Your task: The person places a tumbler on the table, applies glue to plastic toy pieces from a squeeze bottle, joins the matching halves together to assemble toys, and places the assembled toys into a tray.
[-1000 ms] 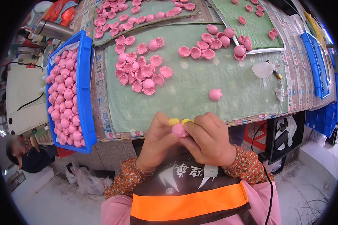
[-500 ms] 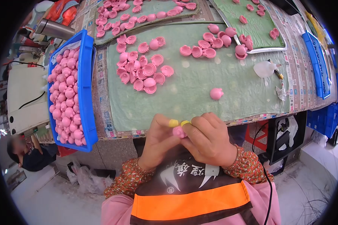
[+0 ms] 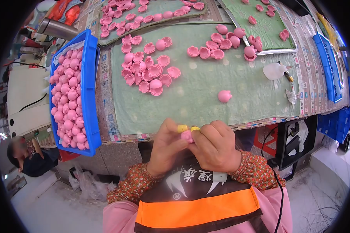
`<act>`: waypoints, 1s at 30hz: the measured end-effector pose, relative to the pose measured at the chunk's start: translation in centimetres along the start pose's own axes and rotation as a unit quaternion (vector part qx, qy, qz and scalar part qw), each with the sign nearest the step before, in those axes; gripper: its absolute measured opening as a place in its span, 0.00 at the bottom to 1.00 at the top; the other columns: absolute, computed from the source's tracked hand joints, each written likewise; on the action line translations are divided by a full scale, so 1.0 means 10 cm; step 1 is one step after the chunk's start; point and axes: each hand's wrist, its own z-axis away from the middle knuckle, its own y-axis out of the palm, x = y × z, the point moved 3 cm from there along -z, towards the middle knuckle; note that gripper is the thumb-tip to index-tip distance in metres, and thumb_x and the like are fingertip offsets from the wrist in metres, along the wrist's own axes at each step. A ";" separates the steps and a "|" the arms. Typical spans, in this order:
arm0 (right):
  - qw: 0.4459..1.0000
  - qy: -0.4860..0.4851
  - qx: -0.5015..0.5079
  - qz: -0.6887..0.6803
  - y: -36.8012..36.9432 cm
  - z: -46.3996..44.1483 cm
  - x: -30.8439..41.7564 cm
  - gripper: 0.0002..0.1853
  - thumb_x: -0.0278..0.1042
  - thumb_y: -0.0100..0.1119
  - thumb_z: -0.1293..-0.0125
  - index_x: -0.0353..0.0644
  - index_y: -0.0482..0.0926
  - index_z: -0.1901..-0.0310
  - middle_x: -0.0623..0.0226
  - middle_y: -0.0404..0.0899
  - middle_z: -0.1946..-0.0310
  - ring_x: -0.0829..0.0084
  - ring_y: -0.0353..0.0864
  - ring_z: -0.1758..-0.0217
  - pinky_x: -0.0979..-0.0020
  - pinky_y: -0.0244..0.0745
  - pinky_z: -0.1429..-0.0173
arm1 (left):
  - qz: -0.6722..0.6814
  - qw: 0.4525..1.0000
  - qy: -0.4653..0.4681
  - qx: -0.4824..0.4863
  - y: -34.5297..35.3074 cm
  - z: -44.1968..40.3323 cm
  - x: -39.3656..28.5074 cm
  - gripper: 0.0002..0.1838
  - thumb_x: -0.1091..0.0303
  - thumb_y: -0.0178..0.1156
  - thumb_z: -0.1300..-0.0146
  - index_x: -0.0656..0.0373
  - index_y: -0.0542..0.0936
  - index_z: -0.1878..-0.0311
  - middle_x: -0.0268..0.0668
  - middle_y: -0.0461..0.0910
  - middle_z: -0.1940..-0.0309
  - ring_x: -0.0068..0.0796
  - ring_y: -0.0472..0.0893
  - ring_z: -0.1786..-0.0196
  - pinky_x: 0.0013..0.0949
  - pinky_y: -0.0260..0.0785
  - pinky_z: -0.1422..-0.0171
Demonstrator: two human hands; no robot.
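Note:
A small round pink piece (image 3: 187,136) is pinched between both hands at the table's near edge. My left hand (image 3: 167,146) grips its left side, with yellow tape on a fingertip. My right hand (image 3: 215,145) closes on its right side, also with yellow tape on a finger. Beyond them, a single pink ball (image 3: 224,96) lies on the green cloth (image 3: 190,93). Several open pink half shells (image 3: 155,70) lie in a cluster at the left of the cloth, and more pink pieces (image 3: 211,45) sit toward the back.
A blue bin (image 3: 91,93) full of pink balls stands at the left. A translucent bottle (image 3: 273,71) lies at the right, near a tray (image 3: 276,52) with pink pieces. A metal flask (image 3: 57,29) is at the back left; a person (image 3: 33,159) is at the far left.
Both hands stay together on the pink piece, with small shifts of the fingers around it. The table view has moved very slightly.

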 end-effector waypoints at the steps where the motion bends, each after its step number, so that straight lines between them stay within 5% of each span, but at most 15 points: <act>1: 1.000 0.002 0.001 0.002 0.00 0.00 0.00 0.17 0.27 0.70 0.60 0.35 0.80 0.64 0.65 0.70 0.73 0.65 0.69 0.75 0.66 0.64 0.73 | -0.001 1.000 0.001 0.002 -0.02 0.00 0.01 0.14 0.74 0.63 0.35 0.57 0.67 0.52 0.32 0.75 0.58 0.21 0.76 0.54 0.26 0.69 0.46; 14: 0.997 0.011 0.056 0.053 -0.05 -0.11 0.05 0.15 0.28 0.68 0.51 0.34 0.79 0.61 0.60 0.71 0.71 0.60 0.71 0.72 0.62 0.66 0.70 | -0.029 0.999 -0.024 0.015 -0.11 -0.05 0.00 0.13 0.78 0.59 0.33 0.58 0.69 0.49 0.34 0.77 0.52 0.22 0.78 0.47 0.29 0.71 0.40; 20: 0.996 0.070 0.054 -0.013 -0.10 -0.13 -0.02 0.20 0.26 0.71 0.47 0.33 0.78 0.53 0.53 0.73 0.63 0.56 0.73 0.66 0.61 0.69 0.65 | -0.190 0.978 0.079 -0.036 -0.06 0.02 -0.81 0.15 0.76 0.61 0.33 0.60 0.72 0.45 0.34 0.77 0.51 0.20 0.77 0.46 0.27 0.71 0.40; 25: 0.994 0.104 0.032 -0.021 -0.22 -0.02 -0.13 0.18 0.18 0.67 0.48 0.32 0.78 0.53 0.52 0.72 0.63 0.56 0.73 0.65 0.62 0.67 0.65 | -0.453 0.814 0.289 -0.221 -0.33 0.15 -2.07 0.13 0.73 0.61 0.33 0.60 0.77 0.46 0.31 0.79 0.56 0.20 0.78 0.52 0.26 0.72 0.45; 26: 0.994 0.108 0.025 -0.011 -0.25 -0.01 -0.15 0.17 0.16 0.64 0.46 0.32 0.77 0.53 0.54 0.72 0.62 0.60 0.72 0.65 0.66 0.69 0.65 | -0.554 0.720 0.303 -0.287 -0.34 0.18 -2.37 0.13 0.64 0.63 0.33 0.61 0.80 0.50 0.31 0.80 0.58 0.17 0.78 0.56 0.24 0.71 0.48; 29: 0.991 0.131 0.001 -0.012 -0.29 0.06 -0.22 0.15 0.14 0.61 0.44 0.32 0.76 0.54 0.57 0.72 0.61 0.66 0.72 0.65 0.71 0.69 0.65 | -0.628 0.643 0.305 -0.316 -0.70 0.09 -2.97 0.14 0.61 0.63 0.35 0.59 0.82 0.51 0.34 0.81 0.59 0.24 0.80 0.58 0.29 0.72 0.51; 30: 0.988 0.150 -0.014 -0.024 -0.30 0.08 -0.24 0.14 0.14 0.61 0.43 0.32 0.76 0.54 0.58 0.72 0.61 0.68 0.72 0.66 0.72 0.69 0.65 | -0.710 0.546 0.291 -0.337 -0.81 0.03 -3.12 0.15 0.61 0.63 0.35 0.60 0.82 0.51 0.36 0.81 0.61 0.28 0.80 0.59 0.32 0.72 0.52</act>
